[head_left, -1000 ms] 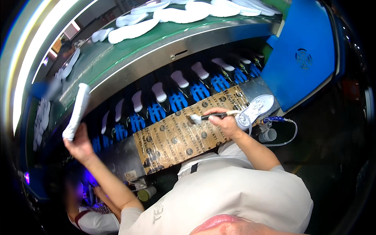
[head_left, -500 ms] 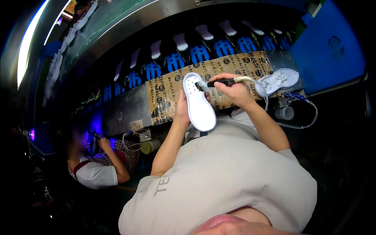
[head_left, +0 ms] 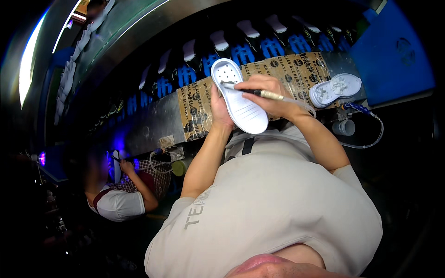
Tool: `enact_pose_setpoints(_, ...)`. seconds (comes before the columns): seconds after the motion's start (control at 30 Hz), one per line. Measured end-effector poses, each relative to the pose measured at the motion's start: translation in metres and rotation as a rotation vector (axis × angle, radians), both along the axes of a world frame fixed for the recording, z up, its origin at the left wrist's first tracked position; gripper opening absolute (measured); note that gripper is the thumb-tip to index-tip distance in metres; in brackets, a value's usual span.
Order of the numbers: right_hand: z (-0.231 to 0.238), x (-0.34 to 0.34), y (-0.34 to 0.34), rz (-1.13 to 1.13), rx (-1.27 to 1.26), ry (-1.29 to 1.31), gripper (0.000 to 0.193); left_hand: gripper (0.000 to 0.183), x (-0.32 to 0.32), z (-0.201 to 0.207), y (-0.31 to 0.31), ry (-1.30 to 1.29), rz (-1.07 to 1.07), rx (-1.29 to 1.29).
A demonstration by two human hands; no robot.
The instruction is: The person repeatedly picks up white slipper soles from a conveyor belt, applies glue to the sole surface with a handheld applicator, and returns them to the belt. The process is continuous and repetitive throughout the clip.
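A white shoe sole with small holes toward its far end is held up, tilted, in front of me. My left hand grips it along its left edge; the fingers behind it are partly hidden. Closed around a dark-handled brush is my right hand. The brush's pale bristles touch the sole's upper face just below the holes. From the brush's beige rear end a clear tube runs off to the right.
Taped brown cardboard covers part of the metal bench. At right sit stacked white soles bearing small white pieces, beside a blue housing. Shoe parts with blue straps line the far side. A co-worker is at left.
The brush has moved from the sole's right edge to the area just below its holes. Both hands have shifted, and the sole's far end now sits farther from me.
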State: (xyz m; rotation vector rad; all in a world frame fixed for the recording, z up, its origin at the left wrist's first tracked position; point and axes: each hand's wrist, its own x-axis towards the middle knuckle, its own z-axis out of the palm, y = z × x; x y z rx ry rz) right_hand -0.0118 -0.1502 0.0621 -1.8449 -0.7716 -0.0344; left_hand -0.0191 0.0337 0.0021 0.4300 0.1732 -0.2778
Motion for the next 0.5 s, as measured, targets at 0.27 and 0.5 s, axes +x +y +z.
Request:
enact_pose_setpoints(0.27,0.019,-0.002,-0.001,0.068,-0.057,-0.191,0.028,0.076,0.018,0.037,0.011,-0.205,-0.034,-0.064)
enact_pose_setpoints(0.5,0.044,-0.011,-0.011,0.269,0.13,0.142,0.025,0.08,0.04,0.074,0.029,-0.345,-0.154,-0.044)
